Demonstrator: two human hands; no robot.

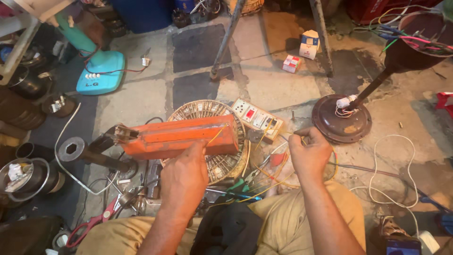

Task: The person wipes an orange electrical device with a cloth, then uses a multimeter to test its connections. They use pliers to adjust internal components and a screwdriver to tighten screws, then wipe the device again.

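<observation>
Your left hand (185, 175) is gripping the near edge of a long orange metal box (181, 136), fingers curled over it, holding it on top of a round wound fan stator (222, 163) on the floor in front of your knees. Your right hand (309, 152) is pinching a thin yellow wire (264, 189) between thumb and fingertips, just right of the box. A white switch-and-socket board (257, 119) is lying just behind, and red-handled scissors (92, 224) are lying near your left knee.

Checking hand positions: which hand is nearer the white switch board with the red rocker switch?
Right. The right hand pinches a thin wire just right of the white switch board; the left hand rests on the orange metal box.
</observation>
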